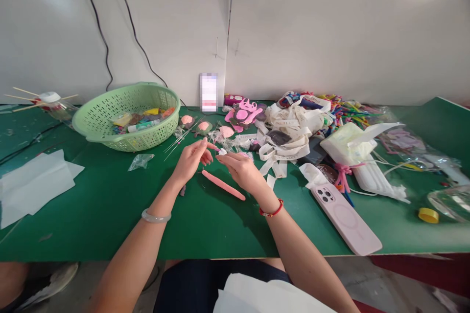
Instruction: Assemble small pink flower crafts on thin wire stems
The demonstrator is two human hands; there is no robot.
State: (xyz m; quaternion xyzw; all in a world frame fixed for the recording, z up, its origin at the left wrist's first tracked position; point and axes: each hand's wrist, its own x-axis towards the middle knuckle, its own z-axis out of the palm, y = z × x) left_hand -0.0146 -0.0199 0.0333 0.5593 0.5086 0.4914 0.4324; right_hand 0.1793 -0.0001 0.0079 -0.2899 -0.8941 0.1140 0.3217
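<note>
On the workbench, a clay roll lay at twelve o'clock, a plastic basket at eleven, ribbon tags at one, and a phone at two.

A thin pink strip held aloft, and a long, rounded pink rod lying diagonally just below it.
</note>
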